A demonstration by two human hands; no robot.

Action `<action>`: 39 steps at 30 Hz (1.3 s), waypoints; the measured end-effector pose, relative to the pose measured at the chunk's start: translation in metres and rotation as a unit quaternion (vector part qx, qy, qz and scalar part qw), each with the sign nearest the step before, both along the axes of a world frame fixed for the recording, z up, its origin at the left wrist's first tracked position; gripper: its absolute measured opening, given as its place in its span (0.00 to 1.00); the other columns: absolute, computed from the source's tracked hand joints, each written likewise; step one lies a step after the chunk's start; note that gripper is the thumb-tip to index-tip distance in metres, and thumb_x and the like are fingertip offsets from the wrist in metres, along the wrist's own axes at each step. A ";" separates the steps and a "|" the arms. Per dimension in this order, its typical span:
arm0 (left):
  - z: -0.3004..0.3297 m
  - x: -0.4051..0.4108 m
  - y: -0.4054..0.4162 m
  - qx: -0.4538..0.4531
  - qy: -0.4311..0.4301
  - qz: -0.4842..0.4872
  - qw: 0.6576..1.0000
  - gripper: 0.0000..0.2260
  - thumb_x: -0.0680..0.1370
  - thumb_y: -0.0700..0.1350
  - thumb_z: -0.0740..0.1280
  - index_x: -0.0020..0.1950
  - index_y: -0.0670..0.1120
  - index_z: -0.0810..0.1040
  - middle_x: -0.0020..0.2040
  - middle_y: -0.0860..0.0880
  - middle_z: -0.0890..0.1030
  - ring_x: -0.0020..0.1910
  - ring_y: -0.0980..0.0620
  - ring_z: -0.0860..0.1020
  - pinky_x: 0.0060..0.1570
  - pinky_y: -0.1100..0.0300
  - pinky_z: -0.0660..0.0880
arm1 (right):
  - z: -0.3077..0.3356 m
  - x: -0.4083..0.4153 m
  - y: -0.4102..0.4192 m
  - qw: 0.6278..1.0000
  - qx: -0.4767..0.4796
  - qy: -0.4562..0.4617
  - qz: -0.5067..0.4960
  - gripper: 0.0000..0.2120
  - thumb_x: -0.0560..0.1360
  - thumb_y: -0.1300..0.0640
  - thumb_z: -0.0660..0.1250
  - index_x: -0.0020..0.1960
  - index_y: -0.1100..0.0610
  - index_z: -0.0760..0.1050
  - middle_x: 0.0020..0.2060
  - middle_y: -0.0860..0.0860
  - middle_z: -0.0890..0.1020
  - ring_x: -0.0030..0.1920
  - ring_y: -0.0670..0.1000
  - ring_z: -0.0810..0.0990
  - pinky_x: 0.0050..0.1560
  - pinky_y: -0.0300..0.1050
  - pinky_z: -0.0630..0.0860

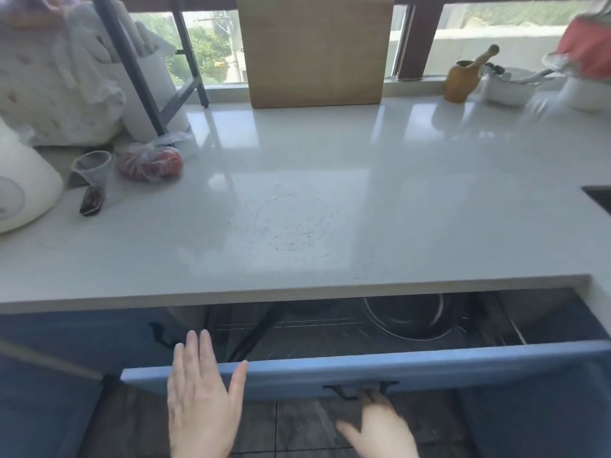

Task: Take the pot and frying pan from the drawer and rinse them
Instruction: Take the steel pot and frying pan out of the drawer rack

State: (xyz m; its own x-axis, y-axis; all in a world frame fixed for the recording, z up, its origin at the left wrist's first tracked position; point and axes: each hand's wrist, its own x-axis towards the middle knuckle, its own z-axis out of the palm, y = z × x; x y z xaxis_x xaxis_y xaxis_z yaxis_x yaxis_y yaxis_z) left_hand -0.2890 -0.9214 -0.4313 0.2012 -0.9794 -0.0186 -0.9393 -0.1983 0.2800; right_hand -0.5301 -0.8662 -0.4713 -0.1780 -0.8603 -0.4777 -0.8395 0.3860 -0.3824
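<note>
The drawer (363,371) is blue and stands partly open under the white counter (297,200). Inside it is dark. A round pot or pan (410,320) with a shiny rim lies toward the right of the drawer, half hidden under the counter edge. A long dark handle (254,335) slants across the left part of the drawer; which piece it belongs to cannot be told.

The person's left hand (201,395) is above the drawer's front edge near its left end. Its fingers are straight and close together, and the thumb sticks out to the side. It holds nothing.

The right hand (380,428) is lower, at the black drawer handle (360,390). Its fingertips reach up to the handle from below. The hand is blurry, so it cannot be told if the fingers hook the handle or only touch it.

On the counter, far left, sit a white jug (23,190), a clear plastic cup (94,168) and a bag of red things (150,163). A wooden board (315,51) leans against the window at the back. To the right stand a yellow-brown mortar (461,81) with a stick in it and a white bowl (506,87). The dark corner of a sink (600,196) shows at the right edge.
</note>
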 end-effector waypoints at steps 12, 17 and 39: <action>0.004 -0.004 0.072 0.133 -0.006 0.095 0.987 0.44 0.76 0.70 0.49 0.80 0.40 0.44 0.80 0.44 0.47 0.79 0.46 0.43 0.77 0.50 0.43 | 0.042 -0.094 0.045 0.949 -0.070 0.229 -0.205 0.48 0.70 0.25 0.56 0.76 0.60 0.59 0.77 0.57 0.59 0.77 0.58 0.54 0.73 0.60 0.56; 0.000 0.000 0.105 0.145 -0.033 0.095 0.984 0.45 0.74 0.71 0.48 0.79 0.39 0.46 0.80 0.43 0.49 0.79 0.45 0.46 0.77 0.49 0.46 | 0.043 -0.092 0.078 0.952 -0.030 0.227 -0.201 0.52 0.69 0.23 0.52 0.78 0.61 0.53 0.78 0.56 0.56 0.78 0.56 0.50 0.74 0.59 0.54; -0.005 0.015 0.184 0.153 -0.035 0.104 0.982 0.45 0.72 0.70 0.53 0.79 0.39 0.52 0.79 0.42 0.55 0.78 0.44 0.50 0.75 0.48 0.49 | 0.050 -0.081 0.163 0.963 -0.012 0.187 -0.195 0.52 0.71 0.24 0.49 0.79 0.62 0.47 0.79 0.57 0.49 0.79 0.57 0.44 0.75 0.61 0.49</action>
State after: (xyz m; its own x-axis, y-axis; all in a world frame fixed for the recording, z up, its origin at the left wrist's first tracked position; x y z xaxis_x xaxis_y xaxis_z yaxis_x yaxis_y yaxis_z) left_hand -0.2743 -0.7375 -0.4366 0.4073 -0.8679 -0.2843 -0.8847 -0.4523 0.1134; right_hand -0.6114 -0.7037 -0.4214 -0.6449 -0.7035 -0.2986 -0.7138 0.6941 -0.0936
